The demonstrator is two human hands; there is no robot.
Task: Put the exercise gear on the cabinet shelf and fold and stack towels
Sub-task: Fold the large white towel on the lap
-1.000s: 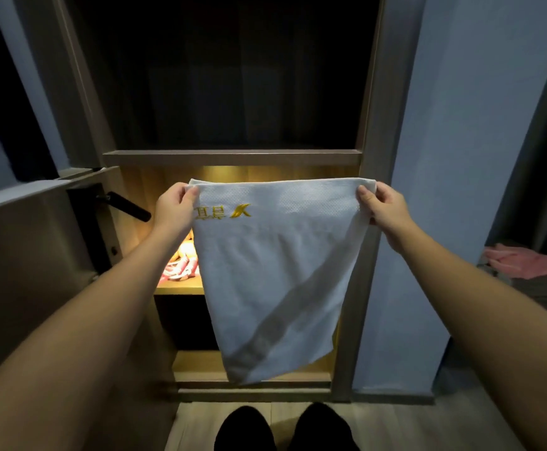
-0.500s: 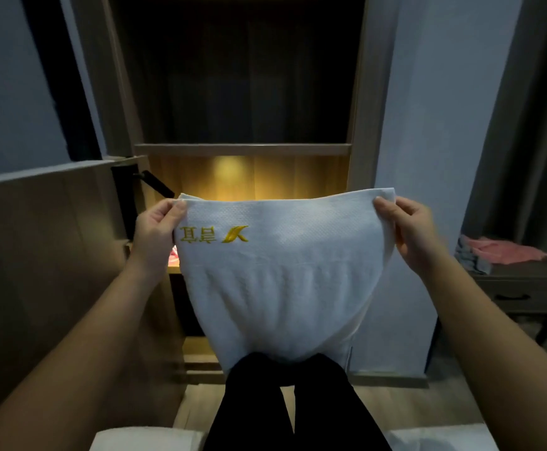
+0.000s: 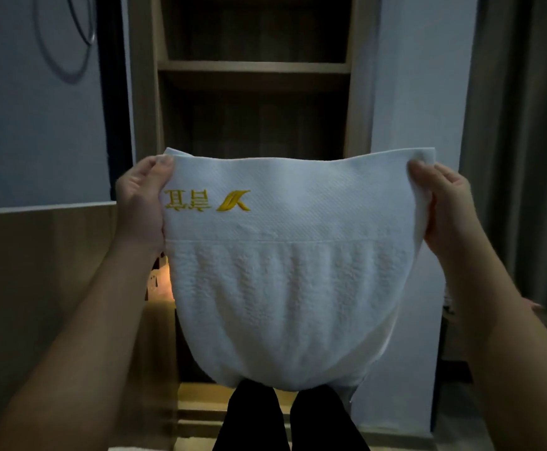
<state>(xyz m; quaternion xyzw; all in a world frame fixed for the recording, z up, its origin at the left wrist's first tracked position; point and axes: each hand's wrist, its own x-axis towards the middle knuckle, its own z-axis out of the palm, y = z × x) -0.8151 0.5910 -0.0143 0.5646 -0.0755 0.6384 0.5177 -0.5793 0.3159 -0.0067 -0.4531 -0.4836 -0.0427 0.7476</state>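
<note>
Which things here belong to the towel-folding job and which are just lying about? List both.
Job: white terry towel with yellow embroidered logo, pinched at its top corners by left hand and right hand; wooden cabinet shelf.
Lying about: grey pleated curtain; light-brown wooden panel.

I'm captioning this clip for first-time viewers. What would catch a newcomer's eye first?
The white towel fills the centre, held up with a gold embroidered logo near its upper left. The left hand and right hand pinch its top corners. Behind it stands a wooden cabinet with open shelves.
</note>
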